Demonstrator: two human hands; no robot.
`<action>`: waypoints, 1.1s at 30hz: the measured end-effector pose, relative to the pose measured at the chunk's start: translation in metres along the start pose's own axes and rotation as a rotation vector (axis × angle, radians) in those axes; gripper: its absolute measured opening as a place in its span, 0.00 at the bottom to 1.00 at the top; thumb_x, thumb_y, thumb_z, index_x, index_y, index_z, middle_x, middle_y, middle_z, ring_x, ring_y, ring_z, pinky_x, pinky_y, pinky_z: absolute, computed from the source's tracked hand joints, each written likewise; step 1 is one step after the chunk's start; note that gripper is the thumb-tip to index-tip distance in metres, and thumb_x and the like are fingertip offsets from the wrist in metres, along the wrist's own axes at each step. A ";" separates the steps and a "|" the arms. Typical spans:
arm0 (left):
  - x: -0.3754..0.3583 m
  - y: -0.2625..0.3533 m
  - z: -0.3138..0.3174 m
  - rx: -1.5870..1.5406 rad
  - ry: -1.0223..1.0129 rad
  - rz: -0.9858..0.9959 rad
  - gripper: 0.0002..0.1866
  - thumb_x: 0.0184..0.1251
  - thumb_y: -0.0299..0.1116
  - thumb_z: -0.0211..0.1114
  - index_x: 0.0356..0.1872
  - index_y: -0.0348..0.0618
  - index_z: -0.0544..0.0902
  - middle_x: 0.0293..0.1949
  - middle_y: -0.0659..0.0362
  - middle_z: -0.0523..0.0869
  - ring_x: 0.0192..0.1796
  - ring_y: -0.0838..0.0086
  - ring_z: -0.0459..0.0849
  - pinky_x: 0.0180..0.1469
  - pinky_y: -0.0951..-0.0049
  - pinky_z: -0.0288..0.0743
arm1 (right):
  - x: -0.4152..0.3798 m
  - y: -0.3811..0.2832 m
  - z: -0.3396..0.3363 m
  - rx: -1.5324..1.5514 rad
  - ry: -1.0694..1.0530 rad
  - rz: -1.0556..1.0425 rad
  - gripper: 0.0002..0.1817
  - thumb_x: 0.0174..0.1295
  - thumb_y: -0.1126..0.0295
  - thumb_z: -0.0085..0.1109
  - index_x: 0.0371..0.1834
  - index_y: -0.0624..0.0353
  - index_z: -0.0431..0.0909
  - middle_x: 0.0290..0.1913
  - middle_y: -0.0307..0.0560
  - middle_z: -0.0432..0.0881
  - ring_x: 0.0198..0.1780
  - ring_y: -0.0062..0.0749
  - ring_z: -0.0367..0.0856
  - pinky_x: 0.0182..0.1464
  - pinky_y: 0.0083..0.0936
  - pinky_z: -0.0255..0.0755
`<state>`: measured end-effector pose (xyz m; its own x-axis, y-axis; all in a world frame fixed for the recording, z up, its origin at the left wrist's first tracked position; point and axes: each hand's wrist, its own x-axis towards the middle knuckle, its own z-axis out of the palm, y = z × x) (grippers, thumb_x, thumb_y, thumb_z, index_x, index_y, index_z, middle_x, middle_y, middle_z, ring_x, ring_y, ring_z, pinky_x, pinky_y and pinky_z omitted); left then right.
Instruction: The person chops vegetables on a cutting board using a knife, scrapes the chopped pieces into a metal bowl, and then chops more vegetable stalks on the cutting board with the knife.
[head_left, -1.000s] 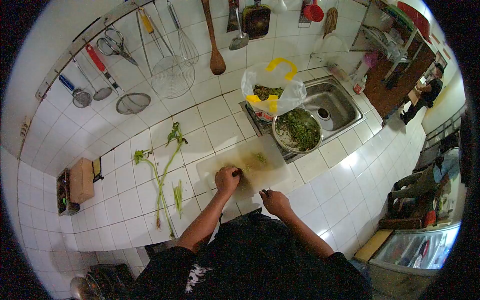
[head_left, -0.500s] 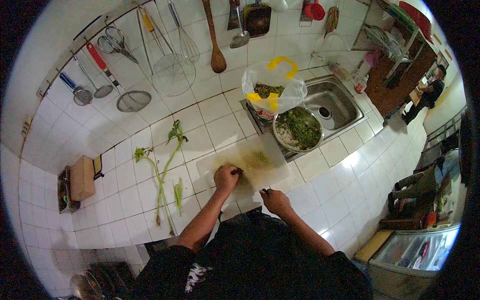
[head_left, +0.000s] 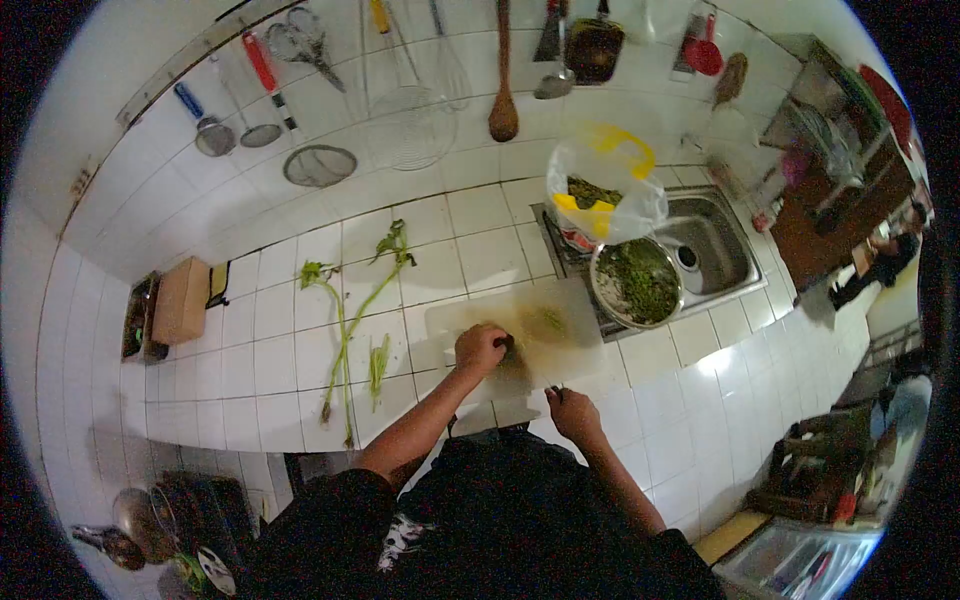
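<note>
My left hand [head_left: 482,348] is closed over the left part of a translucent cutting board [head_left: 590,362], its fingers curled at a small dark thing I cannot make out. By the board's front edge, my right hand [head_left: 577,417] is wrapped around the dark handle of what looks like a knife [head_left: 555,393]; the blade is hard to see. A small heap of chopped greens [head_left: 549,320] lies on the board. Left of it are two long leafy celery-like stalks [head_left: 347,325] and a short bundle of cut stems [head_left: 379,370].
A steel bowl [head_left: 682,288] of chopped greens stands beside the sink [head_left: 745,262], with a plastic bag [head_left: 640,205] behind it. A brown box [head_left: 181,300] sits at the far left. Strainers and a wooden spoon [head_left: 503,118] hang on the wall. Another person [head_left: 893,258] is at far right.
The whole view has shifted, so the counter and wall tools appear further right. Both hands keep nearly the same place relative to the board.
</note>
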<state>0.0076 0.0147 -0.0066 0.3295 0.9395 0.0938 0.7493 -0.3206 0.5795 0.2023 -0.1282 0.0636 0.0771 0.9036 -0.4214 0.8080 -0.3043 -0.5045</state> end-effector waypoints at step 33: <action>-0.004 -0.007 -0.010 -0.027 0.006 0.087 0.12 0.48 0.33 0.69 0.36 0.47 0.88 0.36 0.54 0.85 0.45 0.57 0.83 0.47 0.58 0.78 | -0.006 -0.007 0.031 -0.018 0.150 0.028 0.28 0.72 0.50 0.42 0.35 0.67 0.80 0.36 0.69 0.82 0.42 0.65 0.81 0.46 0.54 0.74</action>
<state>-0.0047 0.0141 -0.0028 0.3892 0.9089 0.1496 0.7024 -0.3979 0.5902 0.1784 -0.1408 0.0459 0.1848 0.9302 -0.3171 0.8148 -0.3255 -0.4798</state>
